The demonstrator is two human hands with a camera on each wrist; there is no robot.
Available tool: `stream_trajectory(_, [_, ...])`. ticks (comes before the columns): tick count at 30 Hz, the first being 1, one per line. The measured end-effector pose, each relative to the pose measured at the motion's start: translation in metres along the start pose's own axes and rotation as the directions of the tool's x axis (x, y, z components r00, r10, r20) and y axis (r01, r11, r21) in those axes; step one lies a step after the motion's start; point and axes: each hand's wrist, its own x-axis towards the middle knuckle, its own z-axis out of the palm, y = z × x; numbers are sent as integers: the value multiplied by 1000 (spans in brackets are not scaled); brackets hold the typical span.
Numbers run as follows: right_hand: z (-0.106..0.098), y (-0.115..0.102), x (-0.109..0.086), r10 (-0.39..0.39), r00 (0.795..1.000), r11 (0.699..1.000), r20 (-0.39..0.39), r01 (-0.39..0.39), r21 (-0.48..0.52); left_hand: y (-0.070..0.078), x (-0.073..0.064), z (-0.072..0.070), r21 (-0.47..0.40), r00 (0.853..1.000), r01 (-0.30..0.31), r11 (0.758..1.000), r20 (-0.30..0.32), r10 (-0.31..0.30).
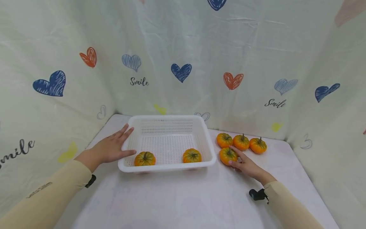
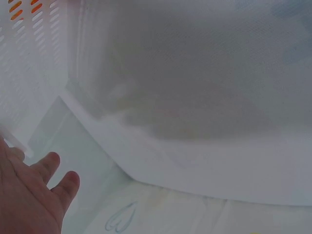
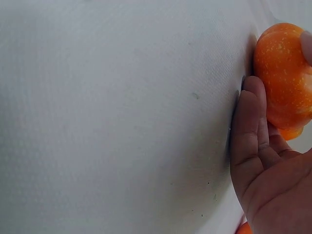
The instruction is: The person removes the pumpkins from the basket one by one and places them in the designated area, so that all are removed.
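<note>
A white plastic basket with slotted walls stands on the table, two small orange pumpkins lying at its near side, one pumpkin on the left and another pumpkin on the right. My left hand is at the basket's left rim, fingers straight and spread. To the right of the basket, my right hand holds a small pumpkin between thumb and fingers. In the right wrist view that pumpkin sits low by the table, with the fingers along its side.
Three more small pumpkins stand in a row behind my right hand: a left one, a middle one and a right one. The white table is bordered by a pale curtain printed with hearts.
</note>
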Motion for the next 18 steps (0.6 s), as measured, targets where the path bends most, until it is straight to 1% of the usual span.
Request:
stream_trajectory(2, [1, 2, 0, 5, 1000, 1000, -7, -5, 2, 0, 0, 1, -3, 1000, 0, 1000, 5, 0])
stream_trajectory(6, [3, 1, 0, -10, 1000, 1000, -7, 10, -7, -2, -2, 2, -14, 1000, 6, 1000, 8, -6])
stream_trajectory(11, [4, -1, -1, -32, 999, 999, -17, 31, -28, -2, 0, 5, -11, 1000, 12, 1000, 6, -11])
stream_trajectory(18, [3, -1, -3, -23, 999, 999, -35, 21, -41, -1, 1, 3, -14, 1000, 12, 1000, 4, -12])
